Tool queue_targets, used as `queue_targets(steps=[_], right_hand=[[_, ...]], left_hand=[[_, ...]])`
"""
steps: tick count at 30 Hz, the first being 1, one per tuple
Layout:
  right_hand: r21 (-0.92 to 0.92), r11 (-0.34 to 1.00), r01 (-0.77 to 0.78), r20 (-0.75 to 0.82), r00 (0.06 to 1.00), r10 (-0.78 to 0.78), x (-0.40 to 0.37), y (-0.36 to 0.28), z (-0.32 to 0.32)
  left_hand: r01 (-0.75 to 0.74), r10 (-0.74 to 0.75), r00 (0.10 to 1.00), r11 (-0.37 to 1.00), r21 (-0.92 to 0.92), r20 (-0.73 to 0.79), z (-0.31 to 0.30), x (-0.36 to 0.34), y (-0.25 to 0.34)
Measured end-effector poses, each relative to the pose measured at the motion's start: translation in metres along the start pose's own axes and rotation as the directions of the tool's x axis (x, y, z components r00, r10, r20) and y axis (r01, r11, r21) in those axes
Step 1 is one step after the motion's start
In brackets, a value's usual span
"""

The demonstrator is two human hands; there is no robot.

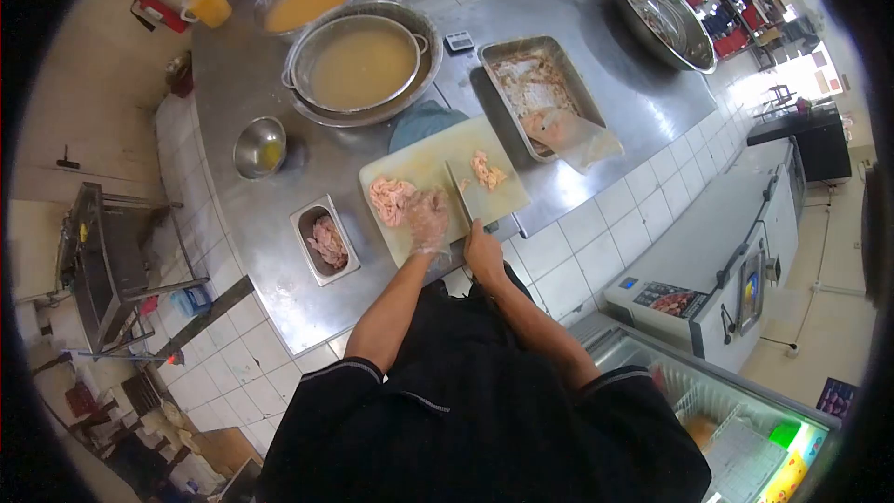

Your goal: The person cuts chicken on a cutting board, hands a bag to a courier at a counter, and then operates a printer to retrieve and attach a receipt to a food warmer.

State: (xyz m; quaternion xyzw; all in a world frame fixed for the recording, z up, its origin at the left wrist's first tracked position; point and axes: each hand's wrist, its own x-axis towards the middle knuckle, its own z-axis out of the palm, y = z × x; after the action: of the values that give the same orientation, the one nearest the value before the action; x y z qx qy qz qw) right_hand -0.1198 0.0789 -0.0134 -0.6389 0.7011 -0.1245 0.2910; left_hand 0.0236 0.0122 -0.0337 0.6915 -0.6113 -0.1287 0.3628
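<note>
On the white cutting board (424, 168), a pile of pale pink raw meat, looking like chicken (386, 197), lies at the left. My left hand (426, 222), in a clear plastic glove, is bent over the right edge of this meat with its fingers curled onto it; the fingertips are hard to make out. A knife (463, 192) is in my right hand (483, 251), which is closed round the handle at the board's near edge. Its blade points away from me over the board. Smaller cut meat pieces (486, 170) sit right of the blade.
A small steel pan of meat (324, 240) stands left of the board, near a steel bowl (260, 147). Behind are a pot of cloudy liquid (358, 65), a blue-grey cloth (424, 123) and a small scale (459, 41). A tray with a plastic bag (587, 142) lies right.
</note>
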Motion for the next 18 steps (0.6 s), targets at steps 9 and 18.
queue_targets(steps=[9,18], right_hand=[[0.280,0.956,0.085,-0.069,0.995,-0.068,0.050,0.031,-0.106],[0.338,0.936,0.096,-0.047,0.995,-0.085,0.050,0.105,-0.169]], left_hand=[[0.093,-0.091,0.996,0.980,0.176,-0.020,0.036,-0.009,0.015],[0.190,-0.193,0.980,0.980,0.060,0.054,0.074,0.046,0.102]])
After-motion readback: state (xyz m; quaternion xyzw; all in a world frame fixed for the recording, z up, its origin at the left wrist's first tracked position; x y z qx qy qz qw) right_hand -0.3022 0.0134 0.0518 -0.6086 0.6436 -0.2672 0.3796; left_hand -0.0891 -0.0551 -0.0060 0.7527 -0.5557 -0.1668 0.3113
